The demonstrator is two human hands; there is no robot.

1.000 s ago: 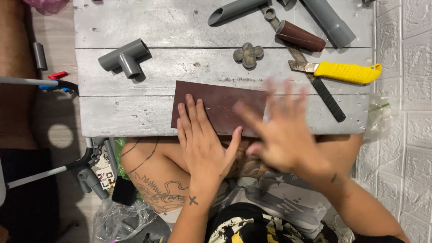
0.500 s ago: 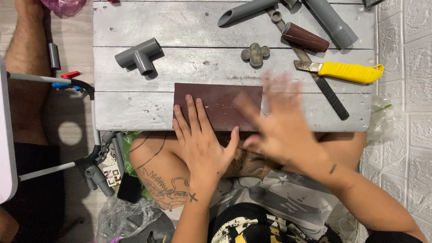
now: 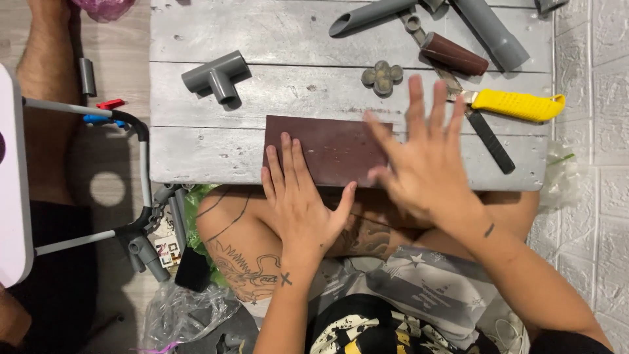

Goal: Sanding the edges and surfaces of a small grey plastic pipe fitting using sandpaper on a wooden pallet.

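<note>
A dark reddish-brown sheet (image 3: 331,145) lies flat at the near edge of a grey painted wooden board (image 3: 262,29). My left hand (image 3: 298,196) rests flat, fingers spread, with its fingertips on the sheet's near left part. Over the sheet's right end hovers my right hand (image 3: 426,157), blurred, fingers spread apart and holding nothing. My knees show just under the board's near edge.
On the board lie a grey tee pipe fitting (image 3: 215,75), a small four-lobed grey piece (image 3: 382,77), a yellow-handled knife (image 3: 517,105), a brown roll (image 3: 453,54) and grey pipes (image 3: 491,29). A white brick wall (image 3: 593,98) stands right. A chair frame (image 3: 141,151) and another person's leg (image 3: 46,72) are left.
My right hand has moved up and to the right over the sheet's right end, and its fingers have spread. My left hand stays on the sheet.
</note>
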